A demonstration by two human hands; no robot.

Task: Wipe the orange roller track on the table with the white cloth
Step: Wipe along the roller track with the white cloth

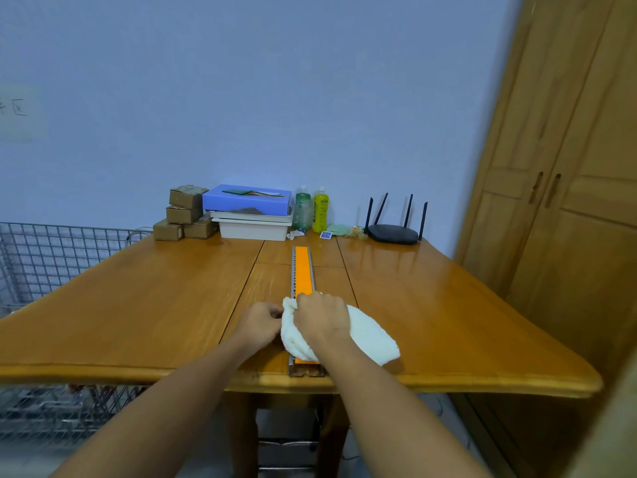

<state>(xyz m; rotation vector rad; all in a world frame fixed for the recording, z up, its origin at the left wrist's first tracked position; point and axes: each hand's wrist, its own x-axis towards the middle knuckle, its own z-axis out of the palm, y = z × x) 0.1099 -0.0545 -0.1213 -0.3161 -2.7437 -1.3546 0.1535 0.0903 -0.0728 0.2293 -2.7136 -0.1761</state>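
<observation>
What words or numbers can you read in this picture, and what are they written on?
"区": handwritten on the paper sign taped to the wall; the character before it is cut off.
Yellow bottle: label print too small to read.
Green bottle: label too blurred to read.
Small blue card: pattern only, unreadable.
Cardboard boxes: no legible text.
Orange roller track: edge markings too small to read.

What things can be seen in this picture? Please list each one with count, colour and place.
table: 1, wooden, centre
roller track: 1, orange, mid-table
cloth: 1, white, on the track's near end
cardboard boxes: 4, brown, far left
blue box: 1, on white trays
bottles: 2, green and yellow, far edge
router: 1, black, far right
wire basket: 1, grey, left
wardrobe: 1, wooden, right
left hand: beside cloth
right hand: gripping cloth
</observation>
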